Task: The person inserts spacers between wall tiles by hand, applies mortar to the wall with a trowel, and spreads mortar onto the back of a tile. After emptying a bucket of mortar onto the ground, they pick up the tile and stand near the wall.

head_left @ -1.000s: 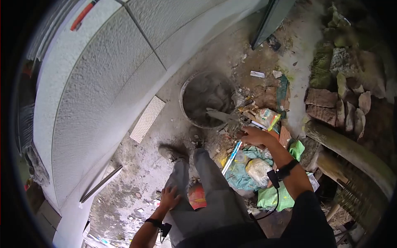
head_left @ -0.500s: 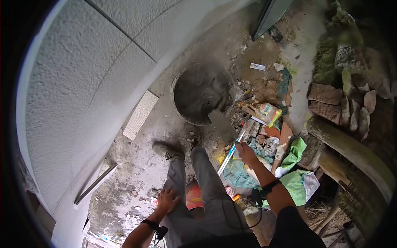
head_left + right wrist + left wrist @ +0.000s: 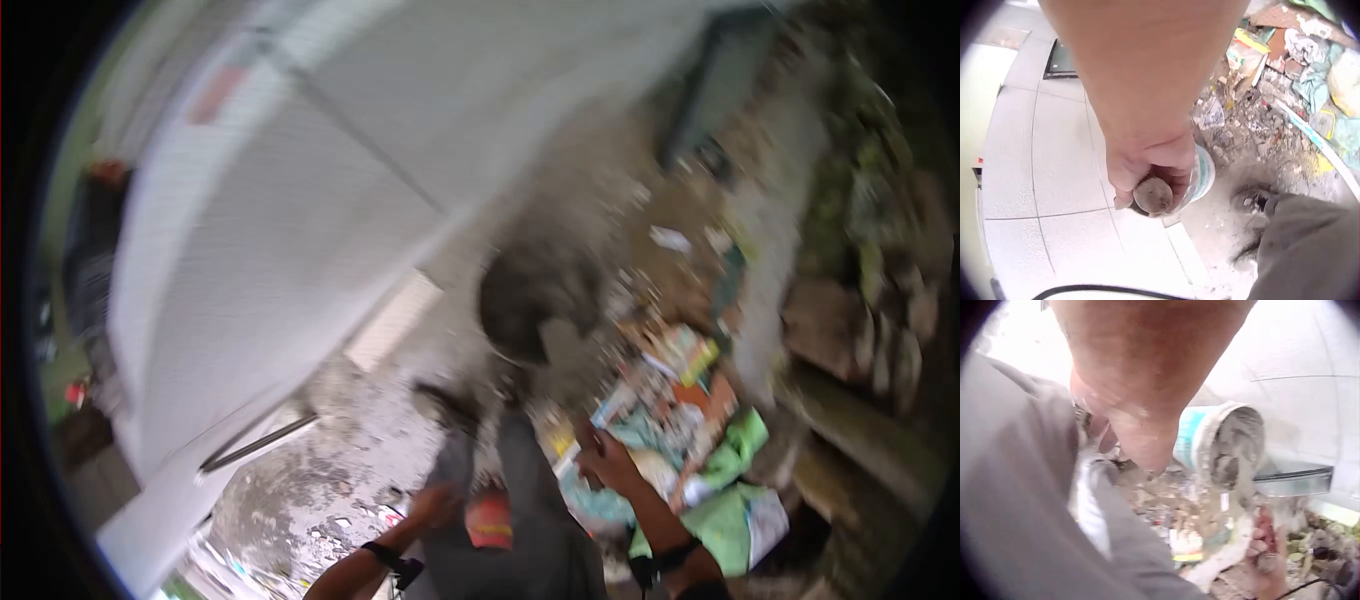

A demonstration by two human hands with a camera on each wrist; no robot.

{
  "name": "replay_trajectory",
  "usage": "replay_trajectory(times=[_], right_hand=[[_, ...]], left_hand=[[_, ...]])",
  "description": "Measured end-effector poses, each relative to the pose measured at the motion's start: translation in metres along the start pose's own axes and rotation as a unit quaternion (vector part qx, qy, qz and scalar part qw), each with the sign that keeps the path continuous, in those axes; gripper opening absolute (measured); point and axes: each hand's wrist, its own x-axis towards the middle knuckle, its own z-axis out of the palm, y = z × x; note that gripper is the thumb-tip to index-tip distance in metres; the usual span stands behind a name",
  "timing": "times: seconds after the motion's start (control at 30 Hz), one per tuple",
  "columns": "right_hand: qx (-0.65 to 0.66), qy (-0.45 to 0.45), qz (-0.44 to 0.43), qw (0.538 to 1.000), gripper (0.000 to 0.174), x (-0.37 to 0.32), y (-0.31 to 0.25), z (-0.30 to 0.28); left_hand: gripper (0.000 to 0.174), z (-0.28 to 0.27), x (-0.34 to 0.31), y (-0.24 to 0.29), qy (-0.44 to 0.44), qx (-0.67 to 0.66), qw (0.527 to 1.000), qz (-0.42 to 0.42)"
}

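A trowel point(image 3: 570, 360) is gripped by the handle in my right hand point(image 3: 610, 465), its grey blade reaching to the near edge of a bucket point(image 3: 512, 350). Wet grey mortar point(image 3: 535, 280) fills much of that bucket. In the right wrist view the fingers of my right hand point(image 3: 1154, 165) curl around the handle, whose round butt end point(image 3: 1153, 195) faces the camera. From the left wrist view the bucket point(image 3: 1200, 440) shows its white and turquoise side. My left hand point(image 3: 435, 505) lies at my thigh, holding nothing, its fingers blurred in the head view.
A pale wall point(image 3: 260, 230) curves along the left, with a light tile point(image 3: 395, 320) at its foot. On the right lie rubble, crumpled bags and a green sack point(image 3: 700, 525). Stacked stones point(image 3: 830, 320) stand farther right. A metal strip point(image 3: 260, 442) lies by the wall.
The trowel's blade, over the bucket's near side a second ago, has been drawn back toward me with my right hand. My head view has swung and blurred; my left hand stays at the thigh.
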Motion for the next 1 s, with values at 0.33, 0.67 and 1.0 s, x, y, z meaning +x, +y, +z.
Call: replay_trajectory(times=[0.33,0.67,1.0], right_hand=[[0.075,-0.006,-0.141,0.987,0.062,-0.071,-0.095,0.099],[-0.547,-0.048,-0.23,0.803,0.059,-0.103,-0.185,0.173],[-0.561,0.056,-0.7,0.439,0.057,-0.071,-0.35,0.592]], left_hand=[[0.055,-0.07,-0.039,0.228,-0.11,-0.491,0.839,0.209],[0.037,-0.05,-0.12,0.133,0.043,-0.508,0.812,0.284],[0.034,-0.009,-0.181,0.0,0.036,-0.66,0.73,0.173]])
